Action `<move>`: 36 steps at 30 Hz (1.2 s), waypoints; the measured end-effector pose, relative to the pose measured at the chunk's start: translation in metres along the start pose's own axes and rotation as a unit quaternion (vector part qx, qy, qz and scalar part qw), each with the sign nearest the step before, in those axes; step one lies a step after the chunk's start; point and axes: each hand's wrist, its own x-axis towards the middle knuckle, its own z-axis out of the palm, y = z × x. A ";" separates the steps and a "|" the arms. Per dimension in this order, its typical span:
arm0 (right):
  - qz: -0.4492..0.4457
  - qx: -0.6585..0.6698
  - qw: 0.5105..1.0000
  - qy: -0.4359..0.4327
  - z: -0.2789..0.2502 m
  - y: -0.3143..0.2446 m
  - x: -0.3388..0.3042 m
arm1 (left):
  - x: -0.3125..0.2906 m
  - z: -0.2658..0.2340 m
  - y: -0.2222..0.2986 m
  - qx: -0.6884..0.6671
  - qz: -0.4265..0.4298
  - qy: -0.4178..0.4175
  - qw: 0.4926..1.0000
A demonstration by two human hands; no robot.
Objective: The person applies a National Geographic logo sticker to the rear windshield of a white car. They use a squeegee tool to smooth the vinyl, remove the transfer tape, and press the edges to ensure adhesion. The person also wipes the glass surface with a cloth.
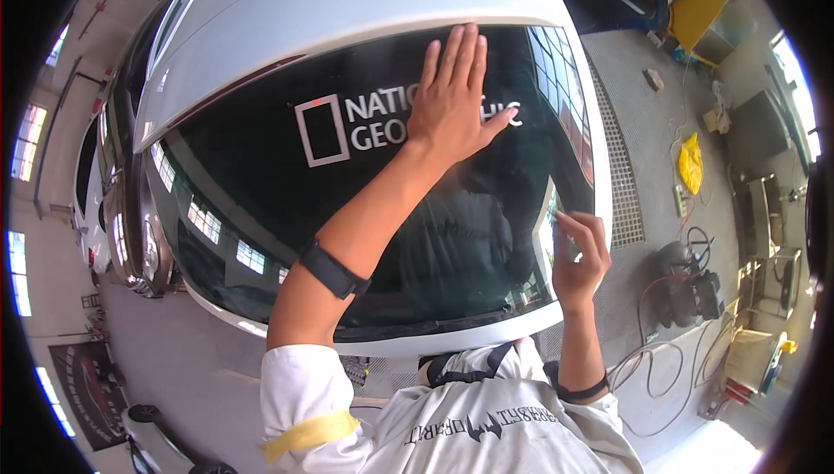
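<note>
Two hands at one dark window of a white car.
The left hand lies flat, open, holding nothing, fingertips at the window's top edge; the right hand is half-curled by its right edge, whether gripping anything I cannot tell. One white frame and two lettering rows mark the glass; bare glass lies left of the frame.
</note>
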 end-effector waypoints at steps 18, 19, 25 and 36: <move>0.098 0.016 0.995 -0.004 -0.101 0.146 -0.017 | 0.079 0.065 0.074 0.078 0.048 -0.038 0.995; 0.091 0.033 0.995 -0.009 -0.101 0.146 -0.012 | 0.088 0.069 0.081 0.095 0.053 -0.036 0.993; 0.089 0.061 0.994 0.002 -0.117 0.177 0.002 | 0.006 0.053 0.130 -0.051 0.204 -0.302 0.930; 0.098 0.084 0.990 -0.064 -0.124 0.222 -0.006 | 0.079 0.031 0.060 0.082 0.080 -0.142 0.983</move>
